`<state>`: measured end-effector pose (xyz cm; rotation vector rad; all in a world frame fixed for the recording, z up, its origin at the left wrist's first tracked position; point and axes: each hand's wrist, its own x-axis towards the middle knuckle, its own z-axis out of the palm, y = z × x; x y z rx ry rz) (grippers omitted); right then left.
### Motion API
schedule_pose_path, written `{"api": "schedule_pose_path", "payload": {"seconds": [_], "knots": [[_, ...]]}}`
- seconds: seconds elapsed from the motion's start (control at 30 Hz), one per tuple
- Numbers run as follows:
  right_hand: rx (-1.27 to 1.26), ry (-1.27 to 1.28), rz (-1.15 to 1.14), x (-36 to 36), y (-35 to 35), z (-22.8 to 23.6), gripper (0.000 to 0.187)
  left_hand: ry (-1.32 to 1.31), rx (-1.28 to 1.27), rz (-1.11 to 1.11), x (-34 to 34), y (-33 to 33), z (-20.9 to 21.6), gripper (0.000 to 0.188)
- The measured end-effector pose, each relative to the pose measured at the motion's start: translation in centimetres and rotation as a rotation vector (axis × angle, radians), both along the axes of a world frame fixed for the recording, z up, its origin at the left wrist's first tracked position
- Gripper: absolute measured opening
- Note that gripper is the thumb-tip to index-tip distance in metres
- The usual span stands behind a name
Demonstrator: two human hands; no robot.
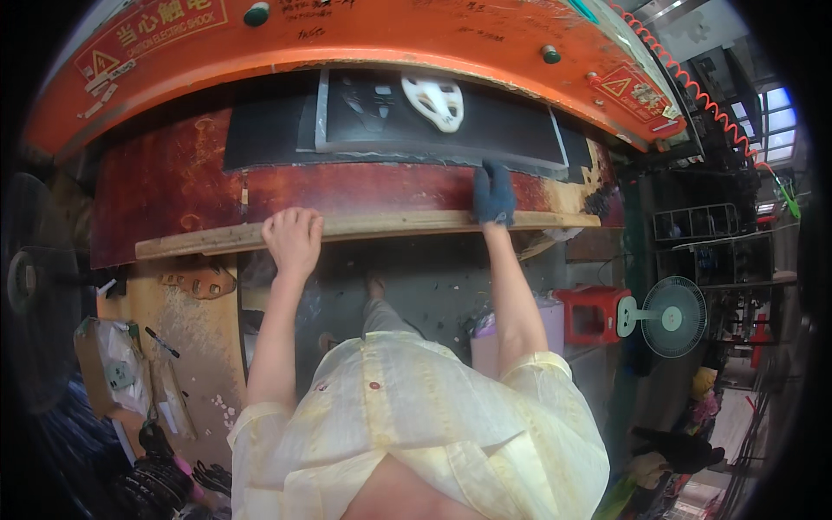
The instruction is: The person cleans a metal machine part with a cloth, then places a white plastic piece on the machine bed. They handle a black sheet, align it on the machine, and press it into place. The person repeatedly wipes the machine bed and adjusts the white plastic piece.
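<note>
Got the bare left hand [293, 236] bent over the long, pale wooden bar [390, 224], with curled fingers on its top. Can't tell if really gripping it or just resting there. Over on the right, wearing a blue-grey glove, got the right hand [494, 198] reaching past that same bar, fingers stretched out with a small gap between them, so not clenched. Above the worn, dark-red board [347, 184], pointing at the near edge of the flat black sheets [269, 139]. Can't tell if touching.

Ahead and a bit left of the gloved fingertips: a white, rounded plate [435, 102] with cut-out holes, flat on the topmost, clear-edged sheet. Farther ahead of both sets of fingers: a big orange metal beam [390, 39]. Behind and right of the gloved fingers: a red plastic stool [591, 316], plus a round, pale-green fan [673, 316] just beside it. Behind and left of the bare fingers: a brown piece with holes [208, 276].
</note>
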<state>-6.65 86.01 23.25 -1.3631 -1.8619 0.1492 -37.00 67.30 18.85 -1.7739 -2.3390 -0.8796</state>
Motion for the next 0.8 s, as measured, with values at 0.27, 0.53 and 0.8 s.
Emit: {"api": "schedule_pose_path", "payload": {"seconds": [0.27,0.53,0.8], "knots": [[0.113,-0.537,-0.079,-2.0,-2.3,-0.7,0.055,0.031,0.013,-0.025,4.3,-6.8,-0.2,0.012],[-0.561,-0.501,0.349,2.0,-0.5,6.0,0.048,0.009,-0.006,-0.049,5.5,-9.6,-0.1,0.013],[-0.402,-0.651,0.067,-6.2,5.2,9.2,0.098,-0.048,-0.021,-0.021,5.8,-9.0,1.2,0.012]]}}
